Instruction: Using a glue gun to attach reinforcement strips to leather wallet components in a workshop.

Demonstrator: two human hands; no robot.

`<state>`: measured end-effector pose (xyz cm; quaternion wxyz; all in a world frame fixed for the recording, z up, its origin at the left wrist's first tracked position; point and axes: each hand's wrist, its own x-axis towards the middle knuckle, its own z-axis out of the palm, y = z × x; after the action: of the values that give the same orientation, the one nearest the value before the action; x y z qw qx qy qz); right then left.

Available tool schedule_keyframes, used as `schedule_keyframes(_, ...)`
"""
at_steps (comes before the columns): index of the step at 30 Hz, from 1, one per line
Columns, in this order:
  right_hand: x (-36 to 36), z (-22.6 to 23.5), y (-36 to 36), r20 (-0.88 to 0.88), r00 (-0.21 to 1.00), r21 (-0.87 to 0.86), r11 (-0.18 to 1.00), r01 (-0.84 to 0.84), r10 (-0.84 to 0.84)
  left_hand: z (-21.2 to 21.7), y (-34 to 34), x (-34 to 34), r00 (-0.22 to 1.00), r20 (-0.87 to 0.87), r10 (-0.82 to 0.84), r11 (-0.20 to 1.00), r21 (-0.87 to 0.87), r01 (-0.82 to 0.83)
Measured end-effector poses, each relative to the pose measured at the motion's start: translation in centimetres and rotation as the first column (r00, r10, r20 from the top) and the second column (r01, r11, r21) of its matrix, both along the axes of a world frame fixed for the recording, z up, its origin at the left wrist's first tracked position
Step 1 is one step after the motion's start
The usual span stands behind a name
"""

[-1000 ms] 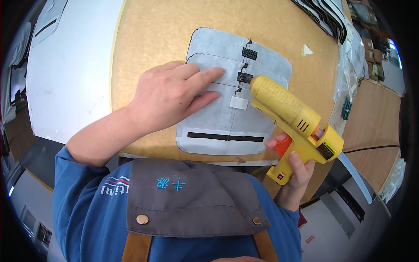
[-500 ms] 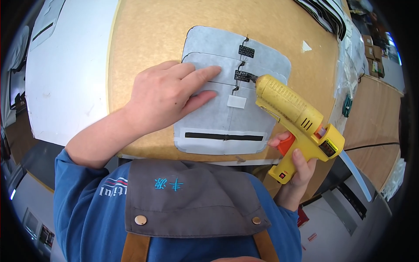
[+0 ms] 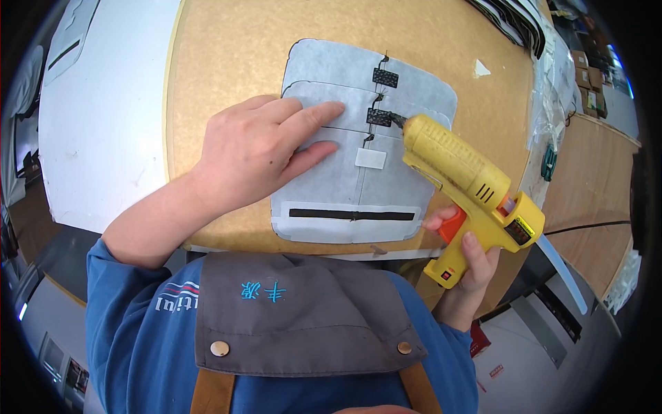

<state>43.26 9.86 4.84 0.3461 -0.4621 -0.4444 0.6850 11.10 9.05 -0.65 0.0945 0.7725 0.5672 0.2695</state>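
Observation:
A pale grey layered fabric panel (image 3: pixel 324 172) with rounded corners lies flat on the board. Down its middle seam sit two black textured patches (image 3: pixel 385 77) and a white rectangular patch (image 3: pixel 370 158); a black strip (image 3: pixel 345 214) runs along its near end. My left hand (image 3: pixel 265 141) rests on the panel's left part, fingers stretched out, holding nothing. In my right hand (image 3: pixel 472 255) is a yellow hot glue gun (image 3: pixel 458 162), gripped by its handle with a finger at the orange trigger. Its dark nozzle meets the lower black patch. A translucent glue stick (image 3: pixel 562 272) sticks out of its back.
Under the panel is a tan work board (image 3: pixel 234 41), with a white surface (image 3: pixel 110 117) on its left. Dark curved sheets (image 3: pixel 514 24) are stacked at the far right. A white scrap (image 3: pixel 481 68) and a green-handled tool (image 3: pixel 549 163) lie on the right side.
The panel and my left hand appear shifted very slightly left in view. My right hand and the glue gun hold nearly the same pose, nozzle still at the lower black patch.

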Motion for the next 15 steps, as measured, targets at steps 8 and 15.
schedule_keyframes(8, -1.2, 0.3, 0.0, -0.026, 0.999, -0.014, 0.999, -0.037, 0.037, 0.1, 0.0, -0.2, 1.0, -0.005, -0.005, 1.0, -0.003, 0.005)
schedule_keyframes(15, -1.0, -0.3, 0.5, -0.008, 0.996, -0.029, 0.995, -0.091, 0.09, 0.0, 0.1, -0.1, 1.0, 0.018, -0.006, 1.0, 0.0, 0.006)
